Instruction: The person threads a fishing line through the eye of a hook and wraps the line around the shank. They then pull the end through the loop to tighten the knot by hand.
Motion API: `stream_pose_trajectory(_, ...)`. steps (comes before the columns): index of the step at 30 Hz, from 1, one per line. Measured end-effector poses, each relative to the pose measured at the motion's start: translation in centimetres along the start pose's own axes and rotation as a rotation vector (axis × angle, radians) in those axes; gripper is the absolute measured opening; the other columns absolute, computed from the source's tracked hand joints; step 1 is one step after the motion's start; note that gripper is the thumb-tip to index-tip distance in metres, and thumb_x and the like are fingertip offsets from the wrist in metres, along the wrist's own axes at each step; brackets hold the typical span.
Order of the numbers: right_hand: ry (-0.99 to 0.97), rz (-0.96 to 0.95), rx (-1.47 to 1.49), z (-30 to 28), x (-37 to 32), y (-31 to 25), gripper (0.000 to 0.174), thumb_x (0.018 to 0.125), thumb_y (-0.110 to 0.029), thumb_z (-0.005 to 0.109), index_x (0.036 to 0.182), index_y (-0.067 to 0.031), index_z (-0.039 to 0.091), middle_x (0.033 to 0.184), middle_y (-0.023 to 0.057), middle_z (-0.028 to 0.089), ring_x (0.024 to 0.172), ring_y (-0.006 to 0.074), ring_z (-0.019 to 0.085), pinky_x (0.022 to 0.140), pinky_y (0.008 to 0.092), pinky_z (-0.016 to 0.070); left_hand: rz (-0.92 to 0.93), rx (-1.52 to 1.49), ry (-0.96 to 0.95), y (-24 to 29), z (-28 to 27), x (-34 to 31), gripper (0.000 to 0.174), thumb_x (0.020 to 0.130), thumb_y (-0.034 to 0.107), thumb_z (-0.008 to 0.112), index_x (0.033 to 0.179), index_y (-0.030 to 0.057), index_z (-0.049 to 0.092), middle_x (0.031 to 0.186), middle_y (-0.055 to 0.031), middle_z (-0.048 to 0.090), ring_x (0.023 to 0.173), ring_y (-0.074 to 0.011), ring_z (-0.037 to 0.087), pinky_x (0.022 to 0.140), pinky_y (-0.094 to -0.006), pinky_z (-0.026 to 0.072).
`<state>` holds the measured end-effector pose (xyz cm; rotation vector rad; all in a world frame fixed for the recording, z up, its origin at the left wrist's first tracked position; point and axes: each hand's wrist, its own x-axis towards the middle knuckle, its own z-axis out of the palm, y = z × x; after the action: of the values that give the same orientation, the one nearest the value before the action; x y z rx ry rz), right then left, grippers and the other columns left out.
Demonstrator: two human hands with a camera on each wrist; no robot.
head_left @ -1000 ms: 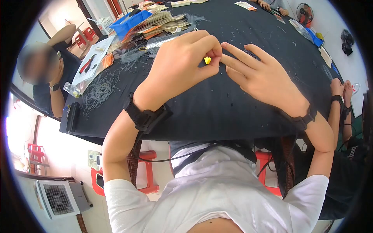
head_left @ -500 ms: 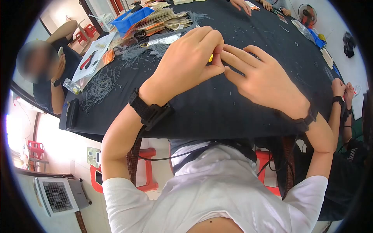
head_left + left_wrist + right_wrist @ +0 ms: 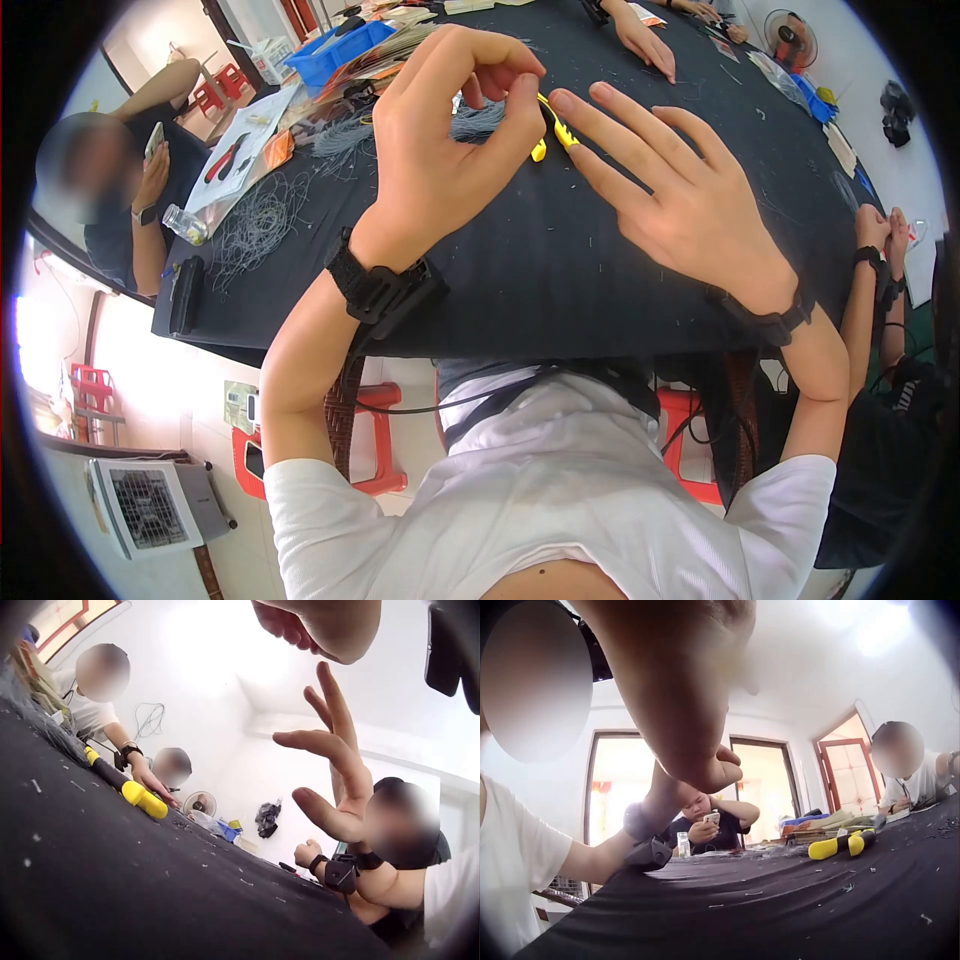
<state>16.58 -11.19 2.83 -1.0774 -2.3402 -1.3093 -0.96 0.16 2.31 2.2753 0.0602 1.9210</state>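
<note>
A tool with yellow and black handles [image 3: 552,130] lies on the black table [image 3: 560,270]; it also shows in the left wrist view [image 3: 124,784] and the right wrist view [image 3: 844,843]. My left hand [image 3: 470,110] hovers above it with curled fingers, the thumb close to the yellow handles, and I see nothing in its grasp. My right hand [image 3: 640,150] is just to the right, fingers straight and spread, the index fingertip near the handles. From the left wrist view that right hand [image 3: 334,772] is raised off the table and touches nothing.
A blue bin [image 3: 335,50], stacked packets [image 3: 410,45], grey wire bundles [image 3: 255,220], a small bottle [image 3: 187,223] and a black case [image 3: 186,297] sit left. Another person's hand [image 3: 645,40] rests at the far side. People sit at both sides.
The two hands were pinched together at a yellow piece. Now my left hand has lifted and moved away from me, my right hand's fingers have spread, and the yellow-handled tool lies on the table.
</note>
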Motion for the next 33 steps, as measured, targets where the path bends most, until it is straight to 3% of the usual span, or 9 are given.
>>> stream_pose_trajectory(5,-0.011,0.043,0.012,-0.1,0.1,-0.1,0.035,0.064,-0.005,0.059,0.099,-0.0081,0.062,0.127,0.0038,0.050,0.116,0.0182,0.048,0.089,0.0319,0.0397,0.156,0.093,-0.104,1.1,-0.6,0.4,0.012,0.077,-0.003,0.060,0.087,0.0011,0.056,0.078,-0.0025,0.056,0.067,-0.0088,0.049,0.062,-0.0204,0.0399)
stream_pose_trajectory(8,-0.137,0.134,0.047,-0.2,-0.9,3.1,0.016,0.076,-0.017,0.060,0.090,-0.0087,0.062,0.111,0.0022,0.059,0.101,0.0181,0.055,0.081,0.0259,0.0410,0.056,0.096,-0.156,0.4,-0.5,0.1,0.011,0.077,0.004,0.064,0.086,0.0027,0.058,0.077,-0.0026,0.058,0.067,-0.0089,0.049,0.060,-0.0209,0.0381)
stream_pose_trajectory(10,-0.294,0.382,0.138,0.8,-2.1,7.2,0.021,0.078,-0.020,0.059,0.096,-0.0080,0.060,0.090,0.0061,0.063,0.086,0.0213,0.059,0.075,0.0254,0.0436,-0.106,0.096,-0.292,-0.3,-0.4,-0.1,0.010,0.079,0.009,0.065,0.086,0.0044,0.061,0.079,-0.0019,0.061,0.068,-0.0085,0.050,0.059,-0.0214,0.0380)
stream_pose_trajectory(12,-0.389,0.676,0.363,2.6,-4.1,10.5,0.016,0.079,-0.014,0.058,0.090,-0.0033,0.059,0.079,0.0070,0.061,0.074,0.0166,0.059,0.069,0.0279,0.0447,-0.231,0.084,-0.428,-1.3,-0.3,-0.4,0.010,0.080,0.014,0.065,0.087,0.0062,0.064,0.081,-0.0015,0.063,0.068,-0.0086,0.051,0.059,-0.0218,0.0379)
stream_pose_trajectory(16,-0.770,0.898,0.802,5.3,-7.1,12.9,0.014,0.076,-0.008,0.058,0.087,-0.0003,0.060,0.074,0.0060,0.061,0.067,0.0105,0.058,0.061,0.0257,0.0466,-0.383,0.022,-0.634,-3.0,-0.2,-1.4,0.017,0.084,0.019,0.061,0.090,0.0055,0.067,0.082,-0.0045,0.064,0.067,-0.0122,0.053,0.059,-0.0240,0.0401)
stream_pose_trajectory(23,-0.877,0.803,0.534,6.8,-7.2,10.7,0.015,0.067,-0.012,0.071,0.077,-0.0024,0.065,0.077,0.0110,0.066,0.069,0.0213,0.064,0.063,0.0314,0.0493,-0.493,0.004,-0.737,-3.9,-0.1,-2.4,0.019,0.082,0.018,0.061,0.086,0.0000,0.066,0.076,-0.0092,0.063,0.067,-0.0160,0.058,0.065,-0.0270,0.0459)
stream_pose_trajectory(27,-0.827,0.816,0.462,6.8,-7.4,9.8,0.009,0.071,-0.009,0.066,0.076,-0.0022,0.064,0.078,0.0108,0.065,0.074,0.0207,0.063,0.067,0.0297,0.0484,-0.486,0.035,-0.757,-3.6,-0.2,-2.1,0.019,0.082,0.017,0.061,0.085,-0.0006,0.065,0.077,-0.0093,0.064,0.069,-0.0164,0.059,0.066,-0.0276,0.0465)
stream_pose_trajectory(31,-0.803,0.940,0.568,4.5,-9.5,12.4,0.010,0.072,-0.009,0.061,0.078,-0.0010,0.064,0.072,0.0091,0.064,0.063,0.0178,0.062,0.058,0.0272,0.0480,-0.491,0.055,-0.786,-3.0,0.0,-1.7,0.019,0.082,0.017,0.060,0.085,-0.0012,0.065,0.077,-0.0091,0.063,0.069,-0.0165,0.059,0.066,-0.0276,0.0467)
stream_pose_trajectory(33,-0.819,0.944,0.224,3.2,-12.1,14.9,0.011,0.070,-0.007,0.054,0.067,0.0015,0.060,0.054,0.0100,0.057,0.049,0.0170,0.058,0.049,0.0287,0.0463,-0.497,0.040,-0.802,-2.9,0.0,-1.8,0.019,0.082,0.017,0.060,0.086,-0.0016,0.064,0.077,-0.0090,0.063,0.068,-0.0159,0.058,0.065,-0.0270,0.0463)
